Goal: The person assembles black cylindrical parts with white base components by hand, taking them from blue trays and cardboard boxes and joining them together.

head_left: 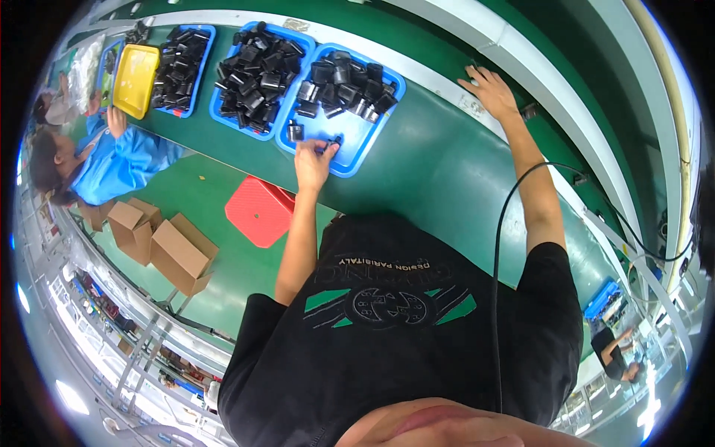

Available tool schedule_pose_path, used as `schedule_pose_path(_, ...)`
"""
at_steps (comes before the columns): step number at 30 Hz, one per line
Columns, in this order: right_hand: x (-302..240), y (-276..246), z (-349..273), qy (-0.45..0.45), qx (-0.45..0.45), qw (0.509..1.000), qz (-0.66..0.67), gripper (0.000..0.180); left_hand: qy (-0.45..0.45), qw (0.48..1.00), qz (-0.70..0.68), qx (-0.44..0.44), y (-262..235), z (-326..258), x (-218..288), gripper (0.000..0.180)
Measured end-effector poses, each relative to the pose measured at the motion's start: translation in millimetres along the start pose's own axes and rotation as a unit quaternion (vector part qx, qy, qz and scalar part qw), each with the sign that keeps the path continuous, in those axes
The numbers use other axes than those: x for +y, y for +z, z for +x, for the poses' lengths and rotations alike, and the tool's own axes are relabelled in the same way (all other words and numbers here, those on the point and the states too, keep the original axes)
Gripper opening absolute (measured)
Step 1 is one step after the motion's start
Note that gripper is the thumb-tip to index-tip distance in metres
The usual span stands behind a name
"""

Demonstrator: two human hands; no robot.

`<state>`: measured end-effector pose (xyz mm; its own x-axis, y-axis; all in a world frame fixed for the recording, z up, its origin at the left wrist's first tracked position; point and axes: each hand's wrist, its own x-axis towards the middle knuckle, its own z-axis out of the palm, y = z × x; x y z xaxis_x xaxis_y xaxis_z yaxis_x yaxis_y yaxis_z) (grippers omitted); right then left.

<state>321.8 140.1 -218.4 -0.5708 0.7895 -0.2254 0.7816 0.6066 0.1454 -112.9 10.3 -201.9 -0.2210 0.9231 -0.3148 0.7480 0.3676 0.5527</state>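
My left hand [312, 164] reaches over the near edge of a blue tray [360, 151]. Its thumb and index finger close around a small black part [337, 140]. Beside the fingers stands one black plastic piece [296, 132], and a heap of similar glossy black housings [344, 83] fills the far half of the tray. My right hand [491, 92] is stretched out to the far right, over the green strip past the table's pale edge. Its fingers are apart; a tiny dark spot shows by the fingertips, too small to make out.
Another blue tray piled with black pieces [257, 78] adjoins on the left, then a further blue tray [207, 41] and a yellow tray [135, 78]. A co-worker in a blue sleeve [141, 153] sits there. A red stool [261, 212], cardboard boxes [182, 253] and a black cable [500, 223] are nearby.
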Motion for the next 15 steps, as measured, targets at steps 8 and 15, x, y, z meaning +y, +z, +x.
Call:
schedule_pose_path(8,4.5,-12.7,-38.2,0.131,0.168,0.961,0.176,0.028,-0.168,0.713,-0.664,-0.149,-57.9,-50.2,60.7,0.038)
schedule_pose_path(15,-175.2,-152.6,-89.8,0.259,0.221,0.445,0.828,0.026,-0.095,0.603,-0.756,-0.235,-78.6,-100.2,136.6,0.039)
